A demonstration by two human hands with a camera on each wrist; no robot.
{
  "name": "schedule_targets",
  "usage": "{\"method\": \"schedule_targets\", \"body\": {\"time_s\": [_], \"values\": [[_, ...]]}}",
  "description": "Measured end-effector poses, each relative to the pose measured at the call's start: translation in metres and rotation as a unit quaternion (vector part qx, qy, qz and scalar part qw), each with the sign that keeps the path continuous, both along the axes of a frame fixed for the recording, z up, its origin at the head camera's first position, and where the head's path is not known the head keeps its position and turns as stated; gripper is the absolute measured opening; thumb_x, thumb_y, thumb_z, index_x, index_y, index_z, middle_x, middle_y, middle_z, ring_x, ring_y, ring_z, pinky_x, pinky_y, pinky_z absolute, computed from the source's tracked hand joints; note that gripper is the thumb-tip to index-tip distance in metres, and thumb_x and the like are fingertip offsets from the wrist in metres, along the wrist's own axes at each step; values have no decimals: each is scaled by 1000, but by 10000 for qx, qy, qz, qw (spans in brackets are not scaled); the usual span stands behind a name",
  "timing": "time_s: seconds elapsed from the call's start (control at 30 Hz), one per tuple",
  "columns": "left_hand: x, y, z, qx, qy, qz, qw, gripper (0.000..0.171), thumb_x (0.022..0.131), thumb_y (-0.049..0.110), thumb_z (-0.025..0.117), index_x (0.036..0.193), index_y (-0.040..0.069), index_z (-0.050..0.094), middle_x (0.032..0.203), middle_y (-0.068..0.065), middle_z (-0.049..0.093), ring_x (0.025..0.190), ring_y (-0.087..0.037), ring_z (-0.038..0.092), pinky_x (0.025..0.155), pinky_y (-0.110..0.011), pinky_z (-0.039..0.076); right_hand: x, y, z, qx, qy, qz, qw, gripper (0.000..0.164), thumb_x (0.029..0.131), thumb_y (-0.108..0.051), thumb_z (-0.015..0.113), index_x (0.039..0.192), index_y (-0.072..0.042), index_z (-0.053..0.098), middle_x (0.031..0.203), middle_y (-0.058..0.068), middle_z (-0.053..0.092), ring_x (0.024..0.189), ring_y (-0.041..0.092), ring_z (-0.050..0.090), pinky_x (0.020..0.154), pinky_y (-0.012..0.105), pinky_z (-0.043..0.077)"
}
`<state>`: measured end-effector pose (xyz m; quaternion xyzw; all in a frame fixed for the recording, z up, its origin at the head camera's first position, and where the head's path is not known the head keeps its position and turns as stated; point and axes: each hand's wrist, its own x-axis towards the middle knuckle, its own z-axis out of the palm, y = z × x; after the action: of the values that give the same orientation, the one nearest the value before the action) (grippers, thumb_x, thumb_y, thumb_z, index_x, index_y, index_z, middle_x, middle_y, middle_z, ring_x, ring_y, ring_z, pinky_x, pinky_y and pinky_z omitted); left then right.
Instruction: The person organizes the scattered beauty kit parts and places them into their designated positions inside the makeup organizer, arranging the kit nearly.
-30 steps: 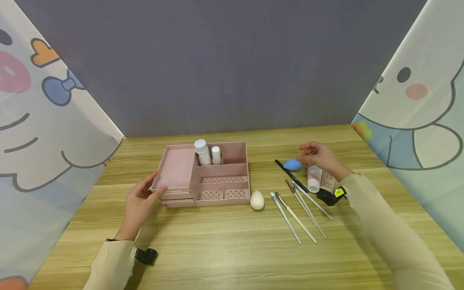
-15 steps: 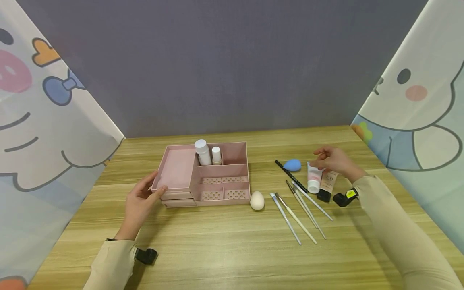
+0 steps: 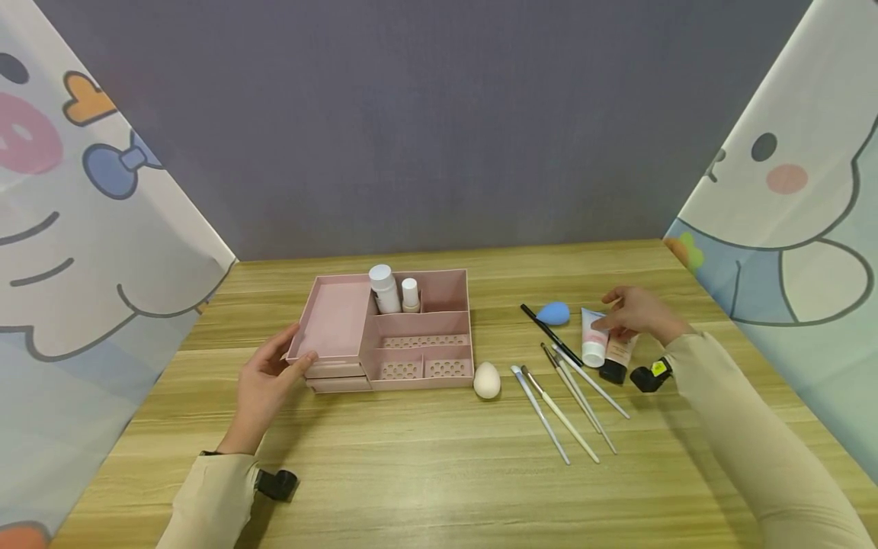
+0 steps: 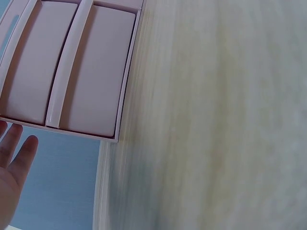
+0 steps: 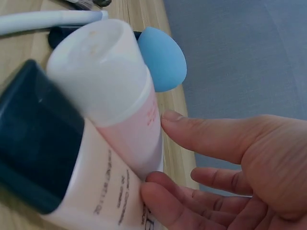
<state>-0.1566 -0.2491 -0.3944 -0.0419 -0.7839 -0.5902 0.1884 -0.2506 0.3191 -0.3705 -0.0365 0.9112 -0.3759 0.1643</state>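
Observation:
A pink makeup organizer [image 3: 336,316] with drawers stands left of the middle. At its front left corner my left hand [image 3: 264,377] holds it, thumb by the front and fingers along the side. In the left wrist view, fingertips [image 4: 28,143] meet its side near two drawer fronts. On the right lie a white and pink squeeze tube [image 3: 594,339] and a beige BB cream tube [image 3: 620,351] with a black cap. Over them is my right hand [image 3: 638,314]. In the right wrist view its thumb [image 5: 201,136] reaches the white tube's side, its forefinger the beige tube, spread apart.
A white bottle [image 3: 386,291] and a smaller white-capped bottle [image 3: 410,296] stand in the organizer's back compartment. A cream egg-shaped sponge [image 3: 487,380] sits beside it. Several makeup brushes [image 3: 559,412], a black pencil [image 3: 545,328] and a blue sponge [image 3: 554,313] lie nearer the tubes.
My right hand has left the blue sponge and moved right to the two tubes; the sponge stays on the table. My left hand has kept its place at the organizer.

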Motion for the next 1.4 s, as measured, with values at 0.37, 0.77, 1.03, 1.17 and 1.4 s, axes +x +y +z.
{"method": "schedule_targets", "body": {"time_s": [0.37, 0.77, 1.03, 1.17, 1.4], "values": [[0, 0, -1, 11, 62, -31, 10000, 51, 87, -9, 71, 135, -9, 56, 133, -6, 60, 111, 4, 57, 87, -10, 49, -6, -10, 2, 283, -113, 79, 9995, 78, 88, -20, 76, 136, 24, 34, 115, 38, 57, 73, 20, 68, 68, 34, 59], [0, -1, 0, -63, 10, -34, 10000, 51, 88, -7, 71, 136, -8, 55, 135, -2, 58, 113, 5, 56, 88, -9, 48, -14, -19, -3, -399, -831, 25, 9957, 85, 89, -12, 73, 143, 25, 19, 121, 44, 51, 74, 23, 69, 69, 37, 61], [0, -1, -1, -3, 17, -86, 10000, 51, 88, -8, 71, 136, -8, 55, 135, -5, 58, 112, 5, 56, 88, -9, 48, -14, -15, -8, -947, -1039, -133, 9900, 79, 91, -8, 70, 144, 21, 20, 108, 28, 59, 76, 19, 65, 65, 34, 60], [0, -1, -1, -65, 15, -73, 10000, 51, 88, -7, 71, 136, -7, 56, 134, -4, 58, 112, 6, 56, 87, -9, 48, -15, -13, -10, -1138, -1024, -161, 9881, 73, 92, -5, 67, 144, 20, 21, 108, 26, 58, 76, 18, 64, 65, 32, 60], [1, -1, 0, -57, -44, -45, 10000, 51, 88, -6, 72, 136, -8, 55, 135, -1, 58, 112, 5, 56, 88, -10, 48, -11, -13, -6, -1197, -823, -161, 9893, 69, 93, -3, 65, 143, 19, 24, 107, 23, 58, 75, 18, 63, 66, 34, 60]]}}
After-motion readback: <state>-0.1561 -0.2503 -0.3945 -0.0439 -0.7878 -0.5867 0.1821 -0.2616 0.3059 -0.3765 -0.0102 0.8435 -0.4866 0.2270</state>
